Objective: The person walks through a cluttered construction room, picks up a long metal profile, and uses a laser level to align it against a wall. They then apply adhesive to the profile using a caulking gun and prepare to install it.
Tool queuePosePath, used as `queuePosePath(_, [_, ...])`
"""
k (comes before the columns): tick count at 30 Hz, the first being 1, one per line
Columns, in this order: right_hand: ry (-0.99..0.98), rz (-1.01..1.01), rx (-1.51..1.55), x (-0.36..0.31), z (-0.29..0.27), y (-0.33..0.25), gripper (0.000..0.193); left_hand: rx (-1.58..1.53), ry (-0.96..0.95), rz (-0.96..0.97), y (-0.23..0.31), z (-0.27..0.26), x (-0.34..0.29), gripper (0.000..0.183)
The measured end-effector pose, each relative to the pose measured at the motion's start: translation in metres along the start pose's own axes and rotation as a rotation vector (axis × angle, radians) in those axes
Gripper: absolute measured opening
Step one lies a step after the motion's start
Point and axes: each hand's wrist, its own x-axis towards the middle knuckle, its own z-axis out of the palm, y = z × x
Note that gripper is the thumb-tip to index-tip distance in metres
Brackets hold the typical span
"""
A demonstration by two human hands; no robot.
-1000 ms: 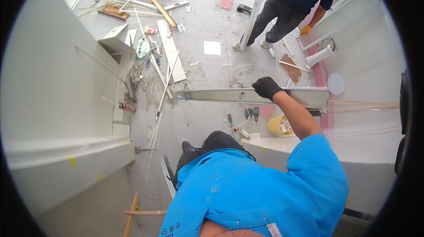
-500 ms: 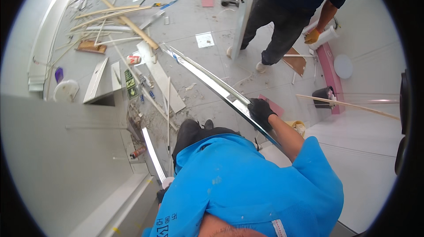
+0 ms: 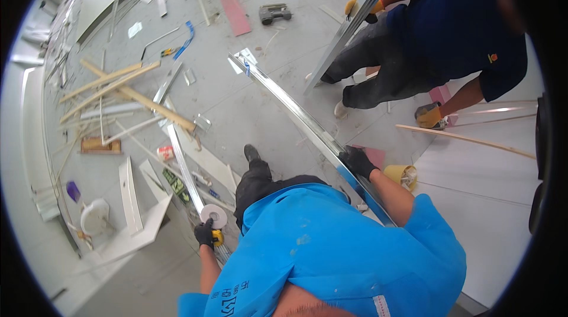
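My right hand (image 3: 357, 162), in a black glove, is closed around a bundle of long shiny metal channels (image 3: 296, 114) that slants from my right side up toward the middle of the floor. Blue tape or film wraps its far end. At my left side my left hand (image 3: 204, 234), also black-gloved, grips a narrower metal channel (image 3: 187, 170). A roll of white tape (image 3: 213, 216) and a yellow tape measure (image 3: 218, 238) sit against that hand; how its fingers share these things is partly hidden.
At the right, a co-worker (image 3: 378, 57) holds upright metal channels (image 3: 346, 33); their other gloved hand is at a dark bucket (image 3: 425, 115). Wooden strips (image 3: 139, 101), white boards (image 3: 131, 196) and debris litter the left floor. A yellow bucket (image 3: 400, 176) stands near my right elbow.
I have stepped forward and turned right. My left hand has come into fuller view with its channel, tape roll and tape measure. The co-worker has leaned down toward the dark bucket.
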Motion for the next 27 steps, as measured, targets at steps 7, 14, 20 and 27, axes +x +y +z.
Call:
queuePosePath(7, [0.182,0.342,0.007,0.035,0.002,0.006,0.03,0.044,-0.126,0.16,0.219,-0.005,0.154,0.028])
queuePosePath(14, [0.224,0.44,0.156,0.142,-0.024,0.009,0.031,0.118,-0.225,0.233,0.372,0.019,0.242,0.031])
queuePosePath(20, [0.199,0.474,0.236,0.243,-0.052,0.016,0.035,0.353,-0.226,0.365,0.461,0.027,0.283,0.043])
queuePosePath(27, [0.203,0.469,0.398,0.332,-0.089,0.018,0.039,0.442,-0.28,0.391,0.526,0.064,0.384,0.048])
